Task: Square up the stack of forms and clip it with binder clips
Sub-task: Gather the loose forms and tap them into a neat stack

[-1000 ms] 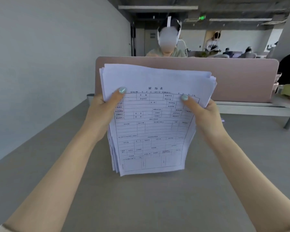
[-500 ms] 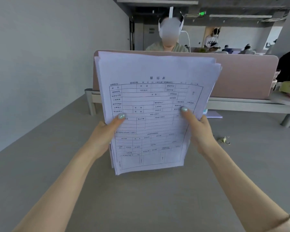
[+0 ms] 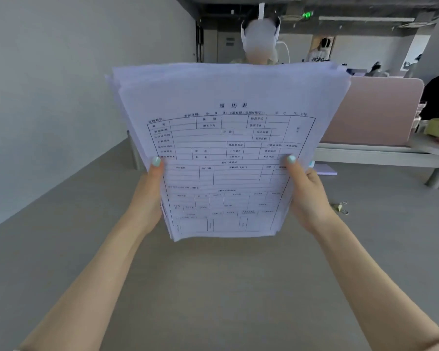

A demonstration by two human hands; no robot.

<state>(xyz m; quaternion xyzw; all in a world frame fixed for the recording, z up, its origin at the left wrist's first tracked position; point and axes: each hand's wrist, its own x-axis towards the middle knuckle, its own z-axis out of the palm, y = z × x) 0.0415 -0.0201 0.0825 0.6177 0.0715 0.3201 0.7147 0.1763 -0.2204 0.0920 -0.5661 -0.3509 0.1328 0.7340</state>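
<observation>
Left hand (image 3: 147, 196): closed on the left edge of the stack of forms (image 3: 228, 153), thumb laid across the front sheet.
Right hand (image 3: 307, 196): closed on the right edge, thumb likewise on the front.
Stack of forms: held upright above the grey table (image 3: 213, 287), top edges uneven.
Binder clips (image 3: 341, 207): lying on the table, right of the right hand.
Pink divider (image 3: 373, 110): partly hidden by the stack.

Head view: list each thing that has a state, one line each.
stack of forms: held upright, top edges fanned unevenly, unclipped
left hand: gripping the stack's left edge
right hand: gripping the stack's right edge
binder clips: lying on the table, unused
</observation>
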